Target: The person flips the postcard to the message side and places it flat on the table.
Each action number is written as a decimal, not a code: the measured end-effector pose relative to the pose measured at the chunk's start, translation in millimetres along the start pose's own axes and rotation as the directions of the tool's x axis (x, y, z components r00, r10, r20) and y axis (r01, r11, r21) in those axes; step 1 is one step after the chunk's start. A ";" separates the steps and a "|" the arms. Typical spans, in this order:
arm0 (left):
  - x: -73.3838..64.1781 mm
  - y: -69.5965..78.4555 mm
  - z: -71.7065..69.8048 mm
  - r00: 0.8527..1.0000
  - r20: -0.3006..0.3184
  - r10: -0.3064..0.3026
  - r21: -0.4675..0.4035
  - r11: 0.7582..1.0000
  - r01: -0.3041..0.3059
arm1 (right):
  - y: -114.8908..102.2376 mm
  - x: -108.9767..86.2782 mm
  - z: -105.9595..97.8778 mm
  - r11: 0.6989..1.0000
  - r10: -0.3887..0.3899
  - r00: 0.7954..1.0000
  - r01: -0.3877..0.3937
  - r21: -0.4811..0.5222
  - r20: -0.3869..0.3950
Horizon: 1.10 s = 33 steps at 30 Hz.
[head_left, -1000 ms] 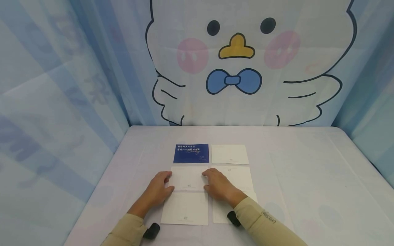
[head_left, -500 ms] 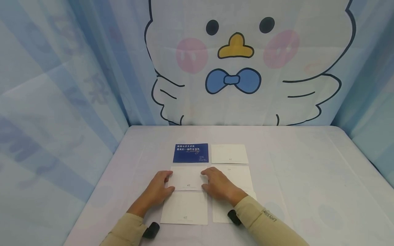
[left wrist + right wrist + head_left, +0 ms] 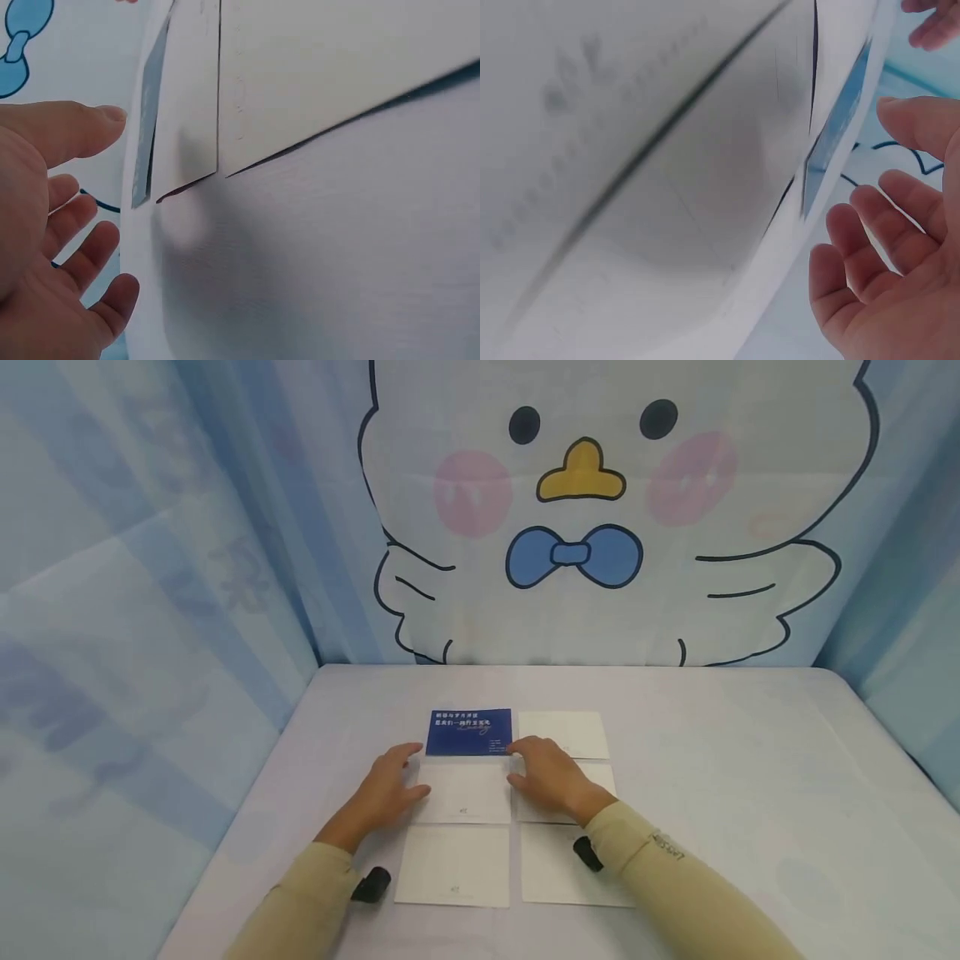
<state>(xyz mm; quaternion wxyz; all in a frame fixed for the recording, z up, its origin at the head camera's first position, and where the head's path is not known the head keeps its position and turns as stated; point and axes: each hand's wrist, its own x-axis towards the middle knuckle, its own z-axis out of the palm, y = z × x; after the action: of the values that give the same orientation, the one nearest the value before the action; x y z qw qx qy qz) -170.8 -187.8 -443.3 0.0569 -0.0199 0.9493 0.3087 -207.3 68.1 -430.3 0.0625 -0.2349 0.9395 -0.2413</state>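
Observation:
Flat cards lie on the table in two columns. A blue card (image 3: 469,732) with white lettering is at the back left, and a white card (image 3: 462,793) lies in front of it. My left hand (image 3: 384,792) is at the left edge of that white card, fingers apart and nothing between them. On the other side, my right hand (image 3: 551,775) covers part of the middle right white card (image 3: 600,774), its index fingertip beside the blue card's near right corner. Both wrist views show the left hand (image 3: 56,217) and right hand (image 3: 900,247) with spread, empty fingers.
More white cards lie at the back right (image 3: 562,725), front left (image 3: 453,866) and front right (image 3: 555,868). The table (image 3: 750,793) has a pale cloth. Printed curtains (image 3: 150,610) enclose its left, back and right sides.
Both hands have moved away from the middle left white card toward the back, to near the blue card. More of the front right card shows. The cards stay in their layout.

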 end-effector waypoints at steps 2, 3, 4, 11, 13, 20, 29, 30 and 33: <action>10.0 1.7 -3.4 1.000 0.008 -0.010 -0.001 1.000 0.010 | 3.5 6.7 -3.3 1.000 0.001 1.000 -0.001 -0.024 0.005; 15.2 2.4 -5.0 1.000 0.012 -0.013 0.005 1.000 0.013 | 5.0 9.9 -4.1 0.999 0.007 1.000 -0.007 -0.035 0.011; 20.3 3.4 -6.8 1.000 0.016 -0.012 0.007 1.000 0.012 | 6.4 13.0 -4.6 0.999 0.013 1.000 -0.012 -0.045 0.016; 51.8 7.1 -11.0 1.000 0.028 0.004 0.055 0.998 -0.006 | 11.7 30.1 -3.5 0.993 0.037 0.999 -0.034 -0.114 0.026; 57.7 5.9 -10.0 0.999 0.033 0.003 0.064 0.998 -0.005 | 11.7 34.0 -3.4 0.992 0.044 0.999 -0.040 -0.121 0.029; 71.7 0.1 -5.8 0.997 0.074 -0.018 0.024 1.000 0.016 | 14.1 46.1 -3.0 0.981 0.063 0.996 -0.052 -0.188 0.056; 81.9 2.0 -2.4 0.995 0.099 -0.027 0.023 0.999 0.025 | 17.9 58.0 -3.7 0.967 0.042 0.994 -0.016 -0.255 0.097; 83.1 2.2 -1.6 0.994 0.101 -0.031 0.035 0.999 0.028 | 18.0 59.3 -2.8 0.967 0.040 0.994 -0.013 -0.253 0.103; 85.1 2.3 0.1 0.994 0.107 -0.037 0.073 0.997 0.029 | 16.7 62.4 -0.2 0.971 0.054 0.989 -0.021 -0.237 0.135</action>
<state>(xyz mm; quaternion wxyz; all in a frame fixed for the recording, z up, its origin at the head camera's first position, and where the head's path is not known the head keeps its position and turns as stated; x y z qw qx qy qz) -255.4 -186.1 -452.3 0.1140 -0.0168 0.9548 0.2740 -269.3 51.7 -438.4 0.1048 -0.2393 0.9590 -0.1099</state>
